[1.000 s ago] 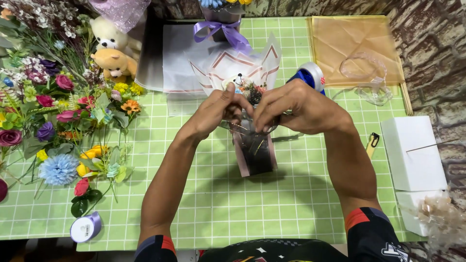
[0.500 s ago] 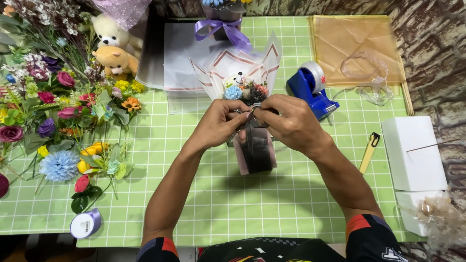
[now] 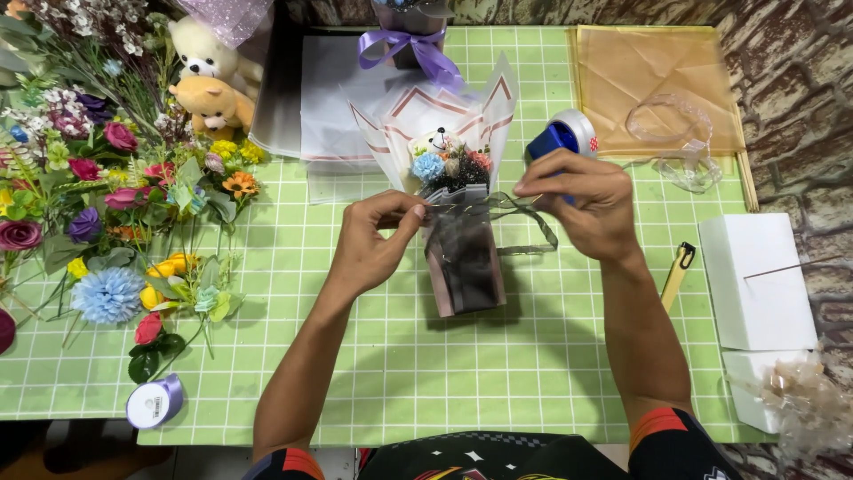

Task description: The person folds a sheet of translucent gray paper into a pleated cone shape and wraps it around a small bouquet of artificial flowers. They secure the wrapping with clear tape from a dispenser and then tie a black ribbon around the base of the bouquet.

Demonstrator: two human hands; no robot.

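A small wrapped bouquet [image 3: 462, 240] lies on the green checked tablecloth, with a tiny bear and flowers in white patterned paper and a dark wrapped stem. A sheer dark ribbon [image 3: 498, 206] runs across its neck. My left hand [image 3: 373, 240] pinches one end of that ribbon left of the bouquet. My right hand [image 3: 582, 203] holds the other end to the right, pulled away from the bouquet, in front of a blue tape dispenser [image 3: 560, 138].
Loose artificial flowers [image 3: 107, 204] and two plush bears [image 3: 209, 89] fill the left side. A lilac ribbon roll [image 3: 153, 402] sits at the front left edge. Orange mesh sheet [image 3: 653, 84], white boxes [image 3: 755, 280] and a yellow-handled cutter [image 3: 677, 271] are on the right.
My hands have moved apart from the bouquet's neck, left hand leftward and right hand rightward, drawing the ribbon out between them.
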